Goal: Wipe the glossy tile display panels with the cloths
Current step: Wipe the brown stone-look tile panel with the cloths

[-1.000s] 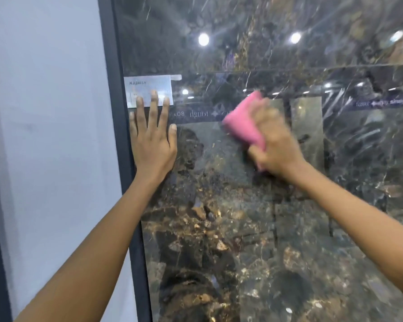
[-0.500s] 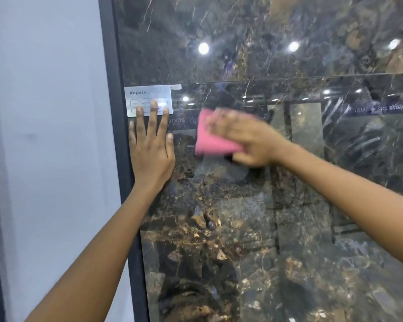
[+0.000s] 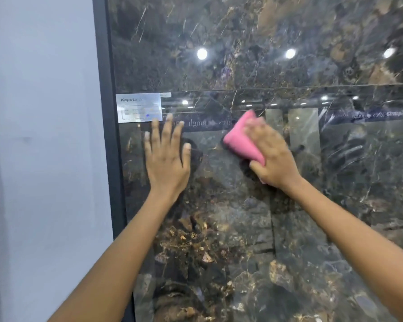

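A dark glossy marble-look tile panel (image 3: 254,228) fills most of the view, standing upright in front of me. My right hand (image 3: 272,156) presses a folded pink cloth (image 3: 241,138) against the panel just below a horizontal joint. The hand is blurred; its fingers lie over the cloth and the thumb curls under its lower edge. My left hand (image 3: 166,156) lies flat on the panel with straight, spread fingers, just below and right of a silver label (image 3: 139,108). It holds nothing.
A second glossy panel (image 3: 242,43) sits above the horizontal joint, reflecting ceiling lights. A black frame strip (image 3: 109,135) runs down the panel's left edge. Left of it is a plain white wall (image 3: 44,159).
My right hand has swept the pink cloth from beside my left hand back to the right and tilted it. My left hand has shifted a little to the right, off the label.
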Demonstrator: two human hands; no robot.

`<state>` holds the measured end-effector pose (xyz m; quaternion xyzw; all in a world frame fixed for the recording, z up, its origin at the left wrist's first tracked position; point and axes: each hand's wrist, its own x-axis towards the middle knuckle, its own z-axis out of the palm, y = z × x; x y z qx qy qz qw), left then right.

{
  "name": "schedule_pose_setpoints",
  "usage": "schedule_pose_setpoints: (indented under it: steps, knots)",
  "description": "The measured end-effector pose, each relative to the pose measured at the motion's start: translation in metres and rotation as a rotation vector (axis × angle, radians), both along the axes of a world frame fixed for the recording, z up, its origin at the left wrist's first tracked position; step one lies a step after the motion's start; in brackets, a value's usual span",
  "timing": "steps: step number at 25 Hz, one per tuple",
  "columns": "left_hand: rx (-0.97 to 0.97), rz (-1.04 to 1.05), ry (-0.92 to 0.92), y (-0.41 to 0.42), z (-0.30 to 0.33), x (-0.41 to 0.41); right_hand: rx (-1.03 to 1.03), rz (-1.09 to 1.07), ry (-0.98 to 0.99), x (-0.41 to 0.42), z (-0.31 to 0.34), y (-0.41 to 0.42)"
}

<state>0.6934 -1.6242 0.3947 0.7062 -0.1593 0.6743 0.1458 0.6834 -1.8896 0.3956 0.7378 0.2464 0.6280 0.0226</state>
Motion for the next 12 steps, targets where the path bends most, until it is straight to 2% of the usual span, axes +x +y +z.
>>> schedule_pose_setpoints:
  steps: [1,2,3,5,6,7,8,12]
  knots:
    - [0.014,-0.009,0.028,-0.011,-0.006,0.003,0.255,0.033,0.002,-0.002,-0.004,0.001]
    - [0.011,-0.001,0.056,-0.016,-0.011,0.007,0.338,0.055,0.001,-0.002,-0.020,0.011]
    - [0.008,0.032,0.069,-0.019,-0.015,0.011,0.221,0.050,0.015,-0.001,-0.045,0.024]
    - [0.022,0.113,0.057,-0.017,-0.019,0.018,-0.437,0.020,0.034,-0.004,-0.098,0.029]
    - [0.026,0.136,0.054,-0.017,-0.020,0.019,-0.685,-0.015,0.064,-0.009,-0.102,0.018]
    - [0.025,0.143,0.053,-0.018,-0.020,0.019,-0.783,-0.051,0.046,-0.010,-0.090,0.002]
    - [0.022,0.140,0.051,-0.018,-0.020,0.019,-0.724,-0.081,-0.011,-0.005,-0.069,-0.013]
    - [0.028,0.136,0.040,-0.017,-0.022,0.020,0.282,-0.043,-0.046,-0.001,0.058,-0.040]
